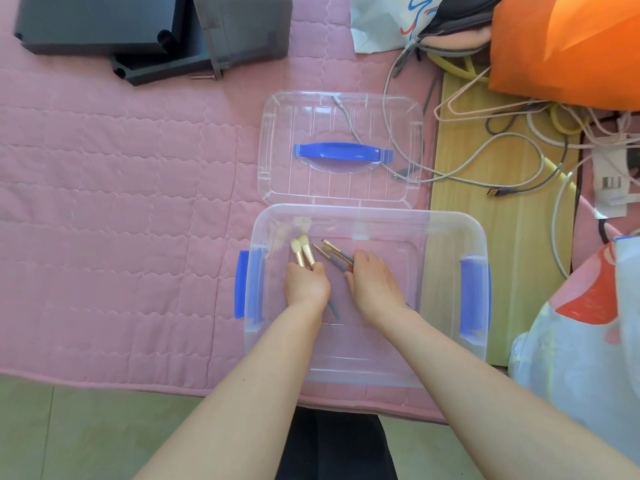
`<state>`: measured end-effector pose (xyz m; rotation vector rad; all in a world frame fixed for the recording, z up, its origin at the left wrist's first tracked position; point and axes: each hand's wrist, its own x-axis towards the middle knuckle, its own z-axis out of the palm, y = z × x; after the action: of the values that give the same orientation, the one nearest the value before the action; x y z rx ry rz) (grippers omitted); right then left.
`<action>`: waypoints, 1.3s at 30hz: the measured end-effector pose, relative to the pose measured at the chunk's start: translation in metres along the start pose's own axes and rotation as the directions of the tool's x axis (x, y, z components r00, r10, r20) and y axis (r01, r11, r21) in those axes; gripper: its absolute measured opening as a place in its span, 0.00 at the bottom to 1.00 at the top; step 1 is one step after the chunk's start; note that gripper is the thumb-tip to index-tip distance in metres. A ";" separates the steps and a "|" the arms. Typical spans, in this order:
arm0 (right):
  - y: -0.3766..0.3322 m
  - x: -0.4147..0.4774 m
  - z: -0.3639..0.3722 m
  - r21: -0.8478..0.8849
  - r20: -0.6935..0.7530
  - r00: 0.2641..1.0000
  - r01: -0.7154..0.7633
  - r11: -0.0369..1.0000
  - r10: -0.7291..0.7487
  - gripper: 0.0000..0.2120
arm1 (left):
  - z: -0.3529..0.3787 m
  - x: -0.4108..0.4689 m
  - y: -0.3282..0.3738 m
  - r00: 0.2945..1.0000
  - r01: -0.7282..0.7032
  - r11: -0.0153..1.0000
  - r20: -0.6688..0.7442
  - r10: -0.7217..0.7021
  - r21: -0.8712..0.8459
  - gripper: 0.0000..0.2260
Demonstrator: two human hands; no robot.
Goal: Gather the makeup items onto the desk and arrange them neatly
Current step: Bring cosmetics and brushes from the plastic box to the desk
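Observation:
A clear plastic storage box with blue side latches sits on a pink quilt, and both my hands reach inside it. My left hand is closed around two fluffy makeup brushes with rose-gold ferrules, bristles pointing away from me. A thin grey handle sticks out below that hand. My right hand grips several slim brushes with dark and red handles, their tips angled up to the left.
The box's clear lid with a blue handle lies just beyond the box. Black trays rest at the far left. Tangled cables, a wooden board, an orange bag and plastic bags crowd the right side.

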<state>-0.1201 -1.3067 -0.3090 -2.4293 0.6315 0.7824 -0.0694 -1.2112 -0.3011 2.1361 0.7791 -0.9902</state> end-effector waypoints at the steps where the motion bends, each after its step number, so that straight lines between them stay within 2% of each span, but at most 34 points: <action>1: -0.001 0.000 0.000 0.031 0.007 1.000 -0.018 0.999 0.018 0.09 | -0.001 -0.001 0.000 1.000 0.003 1.000 0.009 -0.003 -0.008 0.14; 9: 0.001 -0.013 -0.010 0.101 0.052 0.993 -0.110 0.989 0.106 0.08 | -0.009 -0.017 -0.004 0.998 0.009 0.994 0.059 -0.002 -0.106 0.07; 16: -0.010 -0.048 -0.049 0.192 0.083 0.996 -0.051 0.980 0.035 0.10 | -0.026 -0.048 0.000 0.994 -0.034 0.975 0.093 0.056 -0.220 0.10; 22: -0.028 -0.111 -0.104 0.541 0.101 0.995 -0.064 0.838 0.011 0.08 | -0.065 -0.115 0.013 0.983 -0.119 0.924 0.091 0.163 -0.364 0.09; 26: -0.042 -0.156 -0.137 0.673 0.106 0.994 -0.079 0.736 0.010 0.06 | -0.096 -0.171 0.018 0.972 -0.155 0.888 0.095 0.216 -0.433 0.07; 32: -0.063 -0.219 -0.173 0.726 0.090 0.996 -0.057 0.685 -0.013 0.07 | -0.132 -0.244 0.010 0.954 -0.204 0.832 0.084 0.286 -0.515 0.06; 39: -0.089 -0.288 -0.199 0.694 0.074 0.992 0.020 0.719 -0.099 0.07 | -0.170 -0.314 -0.014 0.952 -0.235 0.773 0.019 0.304 -0.590 0.07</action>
<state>-0.2006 -1.2781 0.0416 -1.6882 0.6524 0.5092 -0.1772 -1.1499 0.0341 1.5781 0.5948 -0.6053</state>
